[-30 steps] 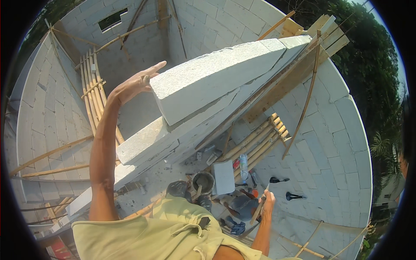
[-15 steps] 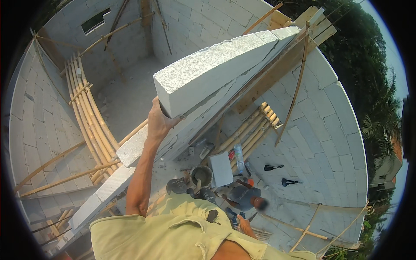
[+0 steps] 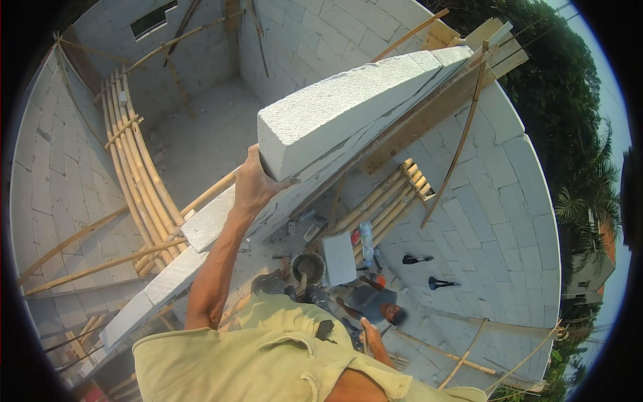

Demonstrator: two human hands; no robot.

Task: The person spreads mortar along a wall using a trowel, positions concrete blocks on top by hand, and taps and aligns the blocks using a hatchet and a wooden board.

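At the near end of a white block [image 3: 321,100] on top of the wall, my left hand [image 3: 261,181] is wrapped round the corner, thumb pointing right. Below it a lower course of blocks [image 3: 207,221] carries a thin line of grey mortar. My right hand [image 3: 373,340] is down beside my body, closed on a wooden-handled tool [image 3: 365,345], whose far end I cannot make out. A bucket [image 3: 308,268] with grey mix is far below.
A co-worker [image 3: 368,301] is below on the right beside a loose block [image 3: 338,258], bottles [image 3: 366,241] and bamboo poles [image 3: 382,208]. More bamboo [image 3: 144,177] spans the left room. Curved block walls [image 3: 495,201] surround me, with boards [image 3: 449,94] along the top.
My left hand moved from above the block's side to gripping its end. The block appears shifted slightly rightward along the wall. My right hand dropped lower with the tool. The co-worker's head moved.
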